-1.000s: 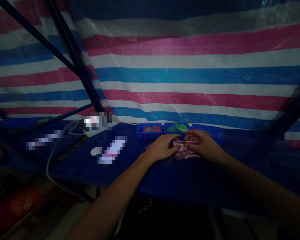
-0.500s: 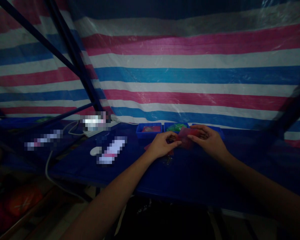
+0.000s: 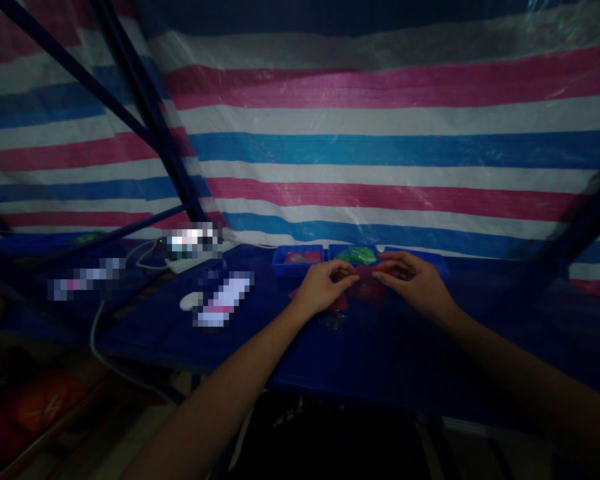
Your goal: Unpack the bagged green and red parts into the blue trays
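Between my two hands hangs a small reddish, see-through pouch (image 3: 368, 283), dim and a little blurred. My left hand (image 3: 325, 287) pinches its left side between thumb and fingers. At the opposite edge, my right hand (image 3: 414, 277) has its thumb and fingertips closed on the pouch. Reddish flat pieces (image 3: 341, 303) lie on the blue table under my left hand, partly covered by it. Just in front of them are several small shiny metal bits (image 3: 337, 320), too small to name.
Behind my hands stand blue bins, one with reddish pieces (image 3: 304, 257), one with green plastic packets (image 3: 356, 255); a third bin (image 3: 430, 260) is partly hidden. Left are a white round object (image 3: 192, 301), a power strip (image 3: 200, 259) and a cable. Blue metal posts (image 3: 170, 167) and striped sheeting surround the table.
The reddish pouch has dropped slightly and tilted, showing darker between my hands. Both hands stay almost in place, with the green packets a bit more exposed.
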{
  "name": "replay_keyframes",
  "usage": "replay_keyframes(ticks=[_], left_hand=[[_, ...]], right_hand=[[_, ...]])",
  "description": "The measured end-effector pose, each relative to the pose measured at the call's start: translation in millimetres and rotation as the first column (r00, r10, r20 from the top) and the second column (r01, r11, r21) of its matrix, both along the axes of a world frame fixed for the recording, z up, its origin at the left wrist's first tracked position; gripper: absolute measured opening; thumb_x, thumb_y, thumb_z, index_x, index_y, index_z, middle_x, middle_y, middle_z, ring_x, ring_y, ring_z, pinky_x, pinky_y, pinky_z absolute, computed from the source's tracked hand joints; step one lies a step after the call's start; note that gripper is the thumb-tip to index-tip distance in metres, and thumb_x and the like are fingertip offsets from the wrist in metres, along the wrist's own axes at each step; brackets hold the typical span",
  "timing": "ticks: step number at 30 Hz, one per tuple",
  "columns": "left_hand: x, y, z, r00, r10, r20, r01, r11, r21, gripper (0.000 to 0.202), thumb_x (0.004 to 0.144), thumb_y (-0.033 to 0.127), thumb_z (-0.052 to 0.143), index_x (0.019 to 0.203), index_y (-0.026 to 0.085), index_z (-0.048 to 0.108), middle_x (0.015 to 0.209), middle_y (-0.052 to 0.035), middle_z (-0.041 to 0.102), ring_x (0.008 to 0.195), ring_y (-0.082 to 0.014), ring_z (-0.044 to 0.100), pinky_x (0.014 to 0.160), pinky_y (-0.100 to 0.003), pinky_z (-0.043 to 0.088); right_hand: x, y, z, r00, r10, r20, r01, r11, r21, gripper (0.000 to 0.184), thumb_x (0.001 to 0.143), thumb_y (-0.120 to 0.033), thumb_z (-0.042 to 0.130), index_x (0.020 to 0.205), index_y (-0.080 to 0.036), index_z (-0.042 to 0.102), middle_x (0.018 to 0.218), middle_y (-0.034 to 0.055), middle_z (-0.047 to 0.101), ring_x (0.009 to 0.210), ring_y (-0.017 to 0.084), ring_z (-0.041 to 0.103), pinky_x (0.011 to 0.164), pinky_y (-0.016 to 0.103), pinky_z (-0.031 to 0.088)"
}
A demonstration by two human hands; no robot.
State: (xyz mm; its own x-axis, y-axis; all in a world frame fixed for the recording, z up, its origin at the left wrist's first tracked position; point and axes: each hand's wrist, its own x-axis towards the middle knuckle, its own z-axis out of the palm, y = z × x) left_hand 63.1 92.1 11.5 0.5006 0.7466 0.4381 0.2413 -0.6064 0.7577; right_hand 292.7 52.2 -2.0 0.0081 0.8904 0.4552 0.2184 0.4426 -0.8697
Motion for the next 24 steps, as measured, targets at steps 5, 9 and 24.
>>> replay_keyframes(ticks=[5, 9, 24], left_hand=[[-1.4, 3.7, -5.1, 1.000, -0.022, 0.015, 0.022, 0.999, -0.025, 0.016, 0.090, 0.026, 0.069, 0.101, 0.016, 0.066, 0.095, -0.0056, 0.075, 0.085, -0.0163, 0.071, 0.079, -0.030, 0.054], [-1.6, 8.1, -6.9, 0.999, 0.022, 0.023, -0.023, 1.000, 0.016, 0.024, 0.087, 0.024, 0.072, 0.108, 0.017, 0.063, 0.097, -0.0059, 0.073, 0.086, -0.0169, 0.070, 0.079, -0.032, 0.055], [4.0, -11.5, -1.5, 0.979, -0.053, -0.198, 0.106, 0.958, 0.268, 0.028, 0.096, 0.036, 0.061, 0.117, 0.019, 0.070, 0.112, -0.0076, 0.073, 0.099, -0.0204, 0.068, 0.084, -0.033, 0.052]], right_hand=[[1.5, 2.9, -2.6, 0.999, -0.006, 0.045, 0.008, 0.999, -0.034, 0.043, 0.077, -0.042, 0.081, 0.114, -0.023, 0.068, 0.097, 0.0066, 0.077, 0.090, 0.026, 0.074, 0.089, 0.043, 0.058], [5.2, 6.1, -5.5, 0.999, -0.031, 0.040, 0.033, 0.998, -0.050, 0.036, 0.076, -0.043, 0.081, 0.103, -0.023, 0.070, 0.094, 0.0067, 0.077, 0.087, 0.025, 0.074, 0.084, 0.042, 0.059], [-14.0, -13.8, 7.8, 0.986, 0.158, -0.054, -0.162, 0.982, -0.097, 0.033, 0.083, -0.047, 0.076, 0.103, -0.022, 0.069, 0.099, 0.0081, 0.077, 0.091, 0.024, 0.074, 0.083, 0.040, 0.061]])
